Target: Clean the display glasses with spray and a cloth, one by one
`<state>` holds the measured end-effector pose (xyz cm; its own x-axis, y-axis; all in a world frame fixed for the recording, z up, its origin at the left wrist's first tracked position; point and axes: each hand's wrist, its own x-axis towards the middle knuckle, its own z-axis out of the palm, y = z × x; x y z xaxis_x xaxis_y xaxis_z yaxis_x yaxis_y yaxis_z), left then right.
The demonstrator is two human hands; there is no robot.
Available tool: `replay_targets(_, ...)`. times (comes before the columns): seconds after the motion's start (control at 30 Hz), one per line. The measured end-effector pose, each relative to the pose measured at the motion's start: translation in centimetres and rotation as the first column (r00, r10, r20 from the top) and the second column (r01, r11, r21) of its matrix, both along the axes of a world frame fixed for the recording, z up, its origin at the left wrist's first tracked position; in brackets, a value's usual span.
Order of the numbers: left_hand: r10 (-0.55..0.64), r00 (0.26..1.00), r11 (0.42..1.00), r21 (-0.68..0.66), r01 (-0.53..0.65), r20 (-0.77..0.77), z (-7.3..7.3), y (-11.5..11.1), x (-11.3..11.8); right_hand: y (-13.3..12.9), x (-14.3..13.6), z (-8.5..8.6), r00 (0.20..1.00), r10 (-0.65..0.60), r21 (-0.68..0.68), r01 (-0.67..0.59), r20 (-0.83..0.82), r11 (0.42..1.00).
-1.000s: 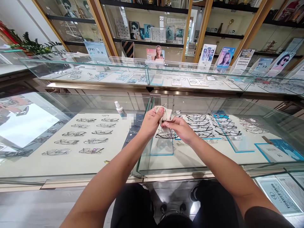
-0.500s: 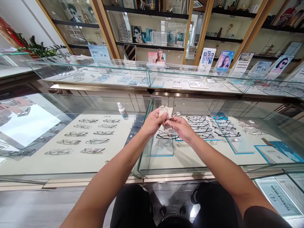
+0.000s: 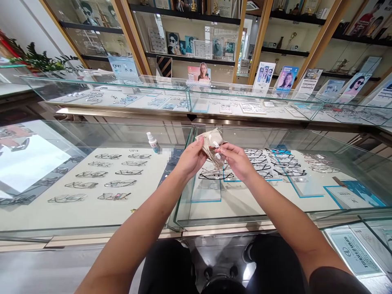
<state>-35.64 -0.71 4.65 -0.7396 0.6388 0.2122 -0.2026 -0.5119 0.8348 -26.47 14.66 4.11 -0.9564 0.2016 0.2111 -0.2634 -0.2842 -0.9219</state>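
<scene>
Above the glass display case, my left hand [image 3: 193, 158] is closed on a beige cleaning cloth [image 3: 202, 138]. A pair of thin-rimmed eyeglasses [image 3: 218, 138] lies against the cloth, one round lens toward the top. My right hand [image 3: 234, 158] pinches the eyeglasses from the right side with thumb and forefinger. Part of the frame is hidden by the cloth and fingers. A white spray bottle [image 3: 153, 143] stands on the glass to the left of my left hand.
Rows of eyeglasses [image 3: 92, 174] lie inside the left case, with dark frames [image 3: 288, 165] inside the right one. Glass edges [image 3: 185, 179] meet below my hands. Behind runs another glass counter [image 3: 128, 87] with upright advertising cards [image 3: 263, 76]. My knees are beneath the front edge.
The cloth has shifted left and spread out in my left hand, showing more of the eyeglasses. My hands have moved slightly apart, and the view has shifted a little.
</scene>
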Motion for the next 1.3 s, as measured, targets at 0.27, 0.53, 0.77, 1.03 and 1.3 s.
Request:
replay_targets(0.27, -0.104, 0.991, 0.983, -0.161, 0.089, -0.089, -0.3, -0.4, 0.3, 1.2, 0.0, 1.0, 0.970, -0.202, 0.053, 0.211, -0.135, 0.976)
replay_targets(0.53, -0.266, 0.954, 0.931, -0.292, 0.217, -0.139, -0.8, -0.5, 0.8, 0.8, 0.1, 1.2, 0.987, -0.140, 0.007, 0.141, -0.077, 0.990)
replay_targets(0.77, -0.205, 0.969, 0.948, -0.274, 0.161, -0.138, -1.1, -0.1, 1.7, 0.5, 0.0, 0.8, 0.995, -0.095, -0.012, 0.095, -0.042, 0.995)
replay_targets(1.03, -0.141, 0.975, 0.954, -0.286, 0.087, -0.172, -1.4, 0.1, 1.8, -0.1, -0.1, 0.3, 0.997, -0.037, 0.044, 0.040, -0.067, 0.998)
replay_targets(1.3, -0.108, 0.982, 0.947, -0.317, 0.054, -0.154, -1.0, 0.2, 2.3, 0.3, -0.2, 0.2, 0.999, 0.015, 0.078, -0.012, -0.035, 0.997)
